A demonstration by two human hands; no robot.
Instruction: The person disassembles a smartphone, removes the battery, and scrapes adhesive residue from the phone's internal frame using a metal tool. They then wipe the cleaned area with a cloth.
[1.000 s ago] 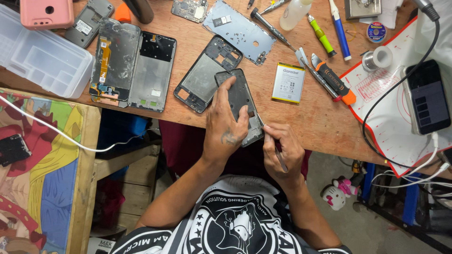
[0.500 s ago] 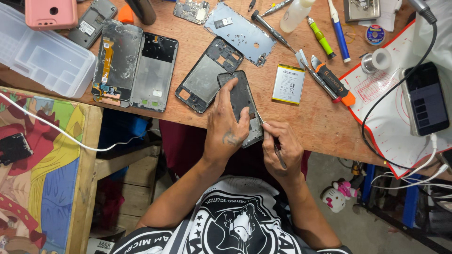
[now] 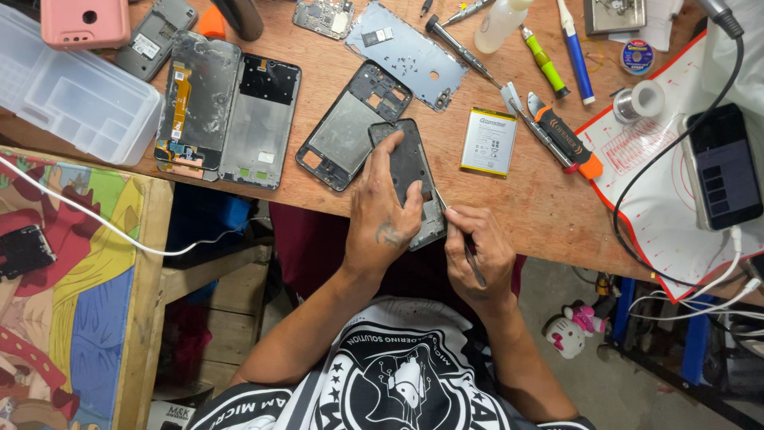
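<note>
Hands work at the near edge of the wooden worktop (image 3: pixel 549 207). The right hand (image 3: pixel 477 255) has its grip clamped on a thin metal tool (image 3: pixel 458 235), whose tip touches the right side of a dark phone frame (image 3: pixel 410 171). The left hand (image 3: pixel 386 215) presses down on that phone frame, fingers spread flat over it, the grip closed on its lower part so the frame sits pinned at the worktop's near edge, tilted a little to the left.

Just left of it, touching at the corner, lies a second open phone frame (image 3: pixel 346 127). Farther left sit two more stripped phone bodies (image 3: pixel 231 107) side by side, one with an orange ribbon cable. To the right of the held frame lies a white battery (image 3: pixel 488 141) with a yellow border, and beyond that an orange-handled knife (image 3: pixel 565 139). A red mat (image 3: pixel 637 183) on the right carries a dark phone (image 3: pixel 723 167) with a black cable running across it.

At the far side lie a grey metal plate (image 3: pixel 410 54), a screwdriver (image 3: pixel 461 49), a green pen (image 3: pixel 543 57), a blue-and-white pen (image 3: pixel 574 49), a spool of solder (image 3: pixel 641 99) and a small circuit board (image 3: pixel 322 16). On the far left stand a clear plastic box (image 3: pixel 76 99) and a pink phone case (image 3: pixel 83 22).
</note>
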